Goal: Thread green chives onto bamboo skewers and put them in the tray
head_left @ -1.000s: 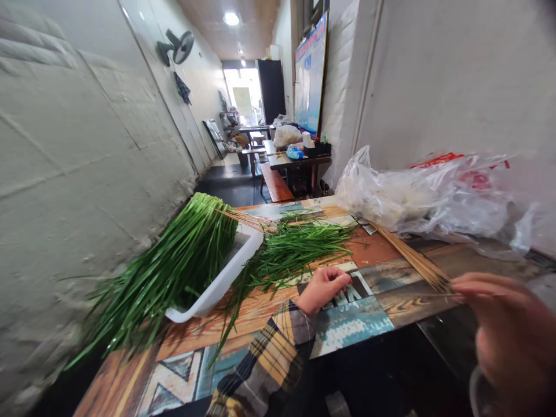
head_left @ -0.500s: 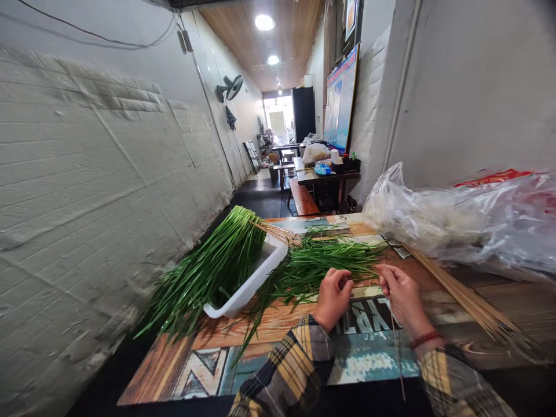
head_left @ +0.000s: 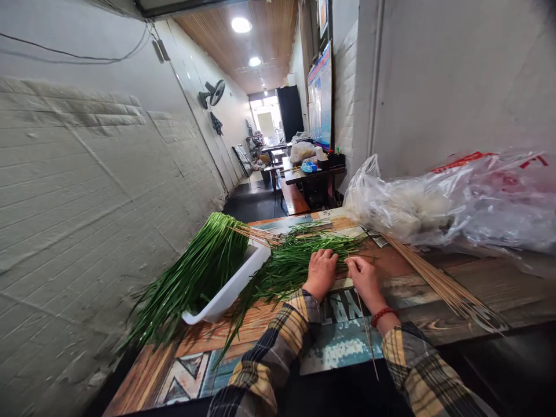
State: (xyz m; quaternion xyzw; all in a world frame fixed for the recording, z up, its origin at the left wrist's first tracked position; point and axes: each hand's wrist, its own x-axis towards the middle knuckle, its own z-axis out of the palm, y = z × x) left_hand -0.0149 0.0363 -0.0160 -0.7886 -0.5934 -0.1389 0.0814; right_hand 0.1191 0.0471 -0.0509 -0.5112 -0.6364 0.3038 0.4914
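A loose pile of chives (head_left: 289, 260) lies across the middle of the table. My left hand (head_left: 322, 272) rests on its right part, fingers bent down around some chives, the fingertips hidden. Just to the right, my right hand (head_left: 365, 282) pinches a thin wooden skewer (head_left: 368, 336) between thumb and fingers. The skewer's long end slants down past the wrist and over the table's near edge. On the left, a white plastic tray (head_left: 230, 289) carries a thick bundle of chives (head_left: 195, 272) threaded on skewers (head_left: 256, 233), their leaves hanging over the tray's left side.
Loose bamboo skewers (head_left: 438, 278) lie spread on the right of the patterned table (head_left: 143, 376). Behind them sit clear plastic bags (head_left: 403, 202) with pale contents. A brick wall (head_left: 87, 191) runs along the left. Farther back stand another table (head_left: 313, 174) and a bench (head_left: 294, 197).
My left hand has moved forward onto the chives and bent its fingers down. My right hand, still pinching the skewer, has come closer to the pile. The view has shifted rightward.
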